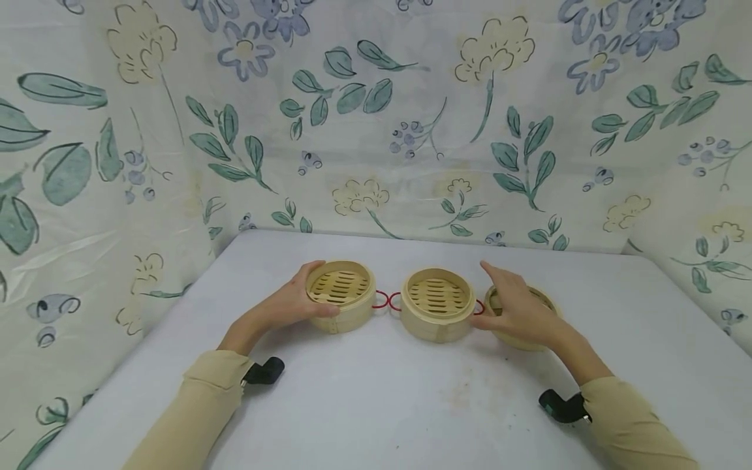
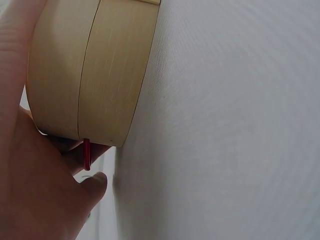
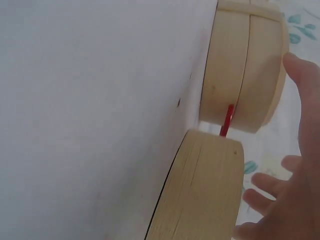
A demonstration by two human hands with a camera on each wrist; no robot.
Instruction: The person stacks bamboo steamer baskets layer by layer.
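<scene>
Three round bamboo steamer baskets stand in a row on the white table. My left hand [image 1: 292, 303] grips the left steamer [image 1: 348, 320], thumb at its front and the fingers round the far side. A red loop [image 2: 87, 154] sticks out of its wall. The middle steamer [image 1: 439, 328] has a slotted base and a red loop on either side. Over the right steamer [image 1: 520, 342] hovers my right hand [image 1: 521, 312], fingers spread and partly hiding it. In the right wrist view, the thumb is close to the middle steamer [image 3: 250, 65]; whether it touches cannot be told.
The white table [image 1: 352, 405] carries faint brownish marks and small specks at front right. Floral cloth [image 1: 376, 150] hangs behind and along the sides. Both sleeves are beige, and a black wrist device [image 1: 264, 371] sits at the left cuff, another black device [image 1: 563, 406] at the right.
</scene>
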